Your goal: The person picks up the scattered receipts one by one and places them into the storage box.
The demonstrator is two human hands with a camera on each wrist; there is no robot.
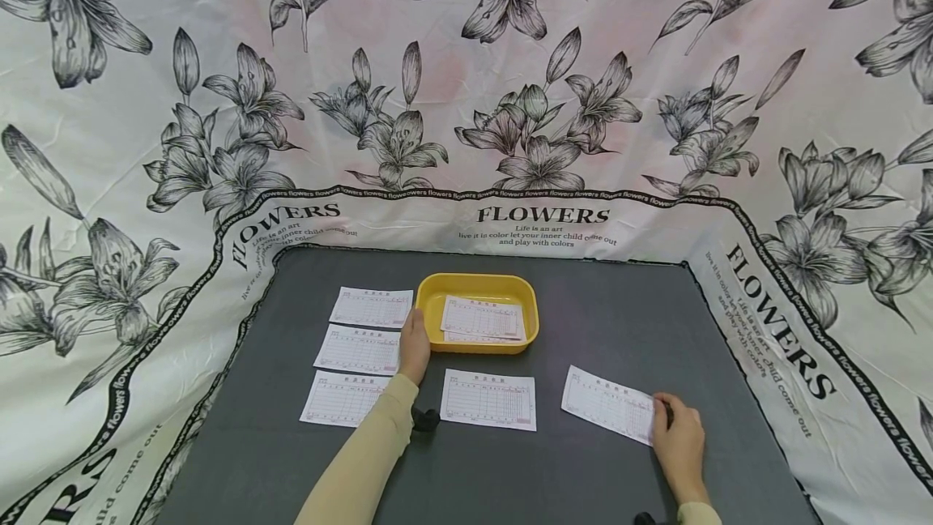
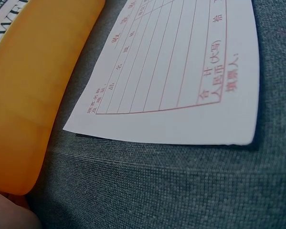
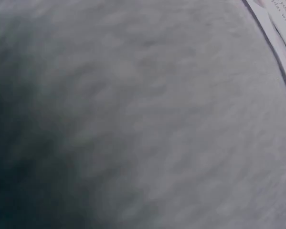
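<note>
My left hand (image 1: 414, 348) holds the left side of a yellow plastic tray (image 1: 534, 316); part of its grip is hidden. In the left wrist view, a bit of that hand (image 2: 11, 212) shows by the tray's wall (image 2: 35, 95). At right, my right hand (image 1: 679, 440) pinches the right end of a printed receipt slip (image 1: 607, 403), which lies slanted over the table. Inside the tray are overlapping receipt slips (image 1: 483, 317). Another receipt slip (image 1: 488, 399) lies below the tray, between my hands.
Left of the tray, three receipt slips form a column: top (image 1: 372, 306), middle (image 1: 355, 347) and bottom (image 1: 338, 398), the lower two partly behind my left arm. A flower-printed cloth (image 1: 539, 225) borders the dark grey table (image 1: 612, 306). The right wrist view is blurred.
</note>
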